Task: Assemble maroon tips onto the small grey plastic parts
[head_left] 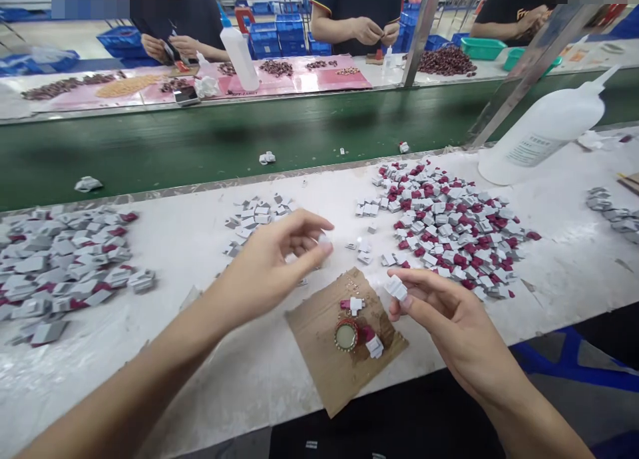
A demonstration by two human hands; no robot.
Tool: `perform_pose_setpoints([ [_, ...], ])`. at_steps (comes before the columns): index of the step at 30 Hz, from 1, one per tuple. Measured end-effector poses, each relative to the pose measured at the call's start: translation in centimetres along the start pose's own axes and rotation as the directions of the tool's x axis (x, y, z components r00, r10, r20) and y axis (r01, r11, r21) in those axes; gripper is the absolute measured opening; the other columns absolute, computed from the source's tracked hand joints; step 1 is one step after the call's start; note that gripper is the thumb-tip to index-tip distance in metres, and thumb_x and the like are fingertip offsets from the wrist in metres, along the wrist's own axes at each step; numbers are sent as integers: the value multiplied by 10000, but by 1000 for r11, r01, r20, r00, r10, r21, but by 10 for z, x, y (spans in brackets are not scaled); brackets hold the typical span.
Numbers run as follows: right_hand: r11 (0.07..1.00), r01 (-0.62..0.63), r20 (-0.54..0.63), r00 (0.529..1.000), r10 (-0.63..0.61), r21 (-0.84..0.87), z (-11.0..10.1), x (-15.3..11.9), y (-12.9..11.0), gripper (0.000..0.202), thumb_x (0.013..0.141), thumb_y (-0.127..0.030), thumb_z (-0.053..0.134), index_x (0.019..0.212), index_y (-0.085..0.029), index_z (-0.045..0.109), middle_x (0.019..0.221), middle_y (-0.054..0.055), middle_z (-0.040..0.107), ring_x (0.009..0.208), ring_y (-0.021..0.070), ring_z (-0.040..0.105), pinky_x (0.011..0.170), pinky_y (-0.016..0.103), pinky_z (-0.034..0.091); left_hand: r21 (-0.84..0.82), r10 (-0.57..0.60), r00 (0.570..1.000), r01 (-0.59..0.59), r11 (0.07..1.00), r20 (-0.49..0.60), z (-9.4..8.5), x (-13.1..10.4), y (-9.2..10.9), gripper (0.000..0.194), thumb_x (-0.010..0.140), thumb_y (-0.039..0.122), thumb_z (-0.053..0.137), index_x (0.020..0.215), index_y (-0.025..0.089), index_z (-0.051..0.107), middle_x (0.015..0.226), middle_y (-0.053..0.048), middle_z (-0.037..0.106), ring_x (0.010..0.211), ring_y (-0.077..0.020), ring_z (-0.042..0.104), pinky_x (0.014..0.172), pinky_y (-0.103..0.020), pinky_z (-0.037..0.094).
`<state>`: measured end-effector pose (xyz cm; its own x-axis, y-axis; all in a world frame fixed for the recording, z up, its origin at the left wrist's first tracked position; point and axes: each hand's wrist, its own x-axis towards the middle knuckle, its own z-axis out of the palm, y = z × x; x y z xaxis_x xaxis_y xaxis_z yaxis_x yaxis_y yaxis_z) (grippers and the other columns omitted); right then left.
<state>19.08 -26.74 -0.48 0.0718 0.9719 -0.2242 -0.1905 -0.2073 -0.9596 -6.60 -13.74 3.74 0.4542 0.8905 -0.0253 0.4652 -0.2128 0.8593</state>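
A small light-grey plastic piece (397,287) is pinched between the thumb and fingers of my right hand (454,316), just over the right side of a brown cardboard square (319,342). My left hand (274,263) is curled above the table to the left, thumb and fingers close around a tiny pale thing too small to name. On the cardboard lie a bottle cap (346,336) with its hollow side up, a grey-and-maroon plastic piece (353,305) and another such piece (374,346). Wet spots darken the cardboard near the cap.
Grey-and-maroon pieces form a large pile (449,226) at right and another pile (54,273) at left. Loose grey pieces (259,213) lie beyond my left hand. A white squeeze bottle (539,136) leans at right. Across the green belt (200,153), several people work with their hands.
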Motion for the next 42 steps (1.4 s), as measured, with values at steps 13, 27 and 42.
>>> perform_pose_setpoints([
  [13,892,339,-64,925,-374,-298,31,-4,-1,102,1027,-302,827,1109,-363,815,1069,35,699,980,224,698,860,342,637,-620,-131,938,312,720,320,62,-41,20,265,1043,453,787,1170,224,749,801,3,695,762,-164,659,720,-275,551],
  [27,984,150,86,986,-142,-94,21,1,-9,143,1029,-367,854,1168,-337,840,986,21,856,869,200,853,761,259,705,-569,-124,897,370,734,424,49,-28,19,275,1014,489,801,1083,224,783,953,-66,828,816,-222,774,712,-337,611],
  [42,988,116,28,993,-114,-105,0,-7,9,82,982,-329,902,1062,-323,887,947,22,863,766,164,838,726,210,702,-4,-90,994,90,996,-62,25,-54,-17,207,1054,404,743,1230,321,815,1181,-49,765,1046,-238,728,880,-373,605],
])
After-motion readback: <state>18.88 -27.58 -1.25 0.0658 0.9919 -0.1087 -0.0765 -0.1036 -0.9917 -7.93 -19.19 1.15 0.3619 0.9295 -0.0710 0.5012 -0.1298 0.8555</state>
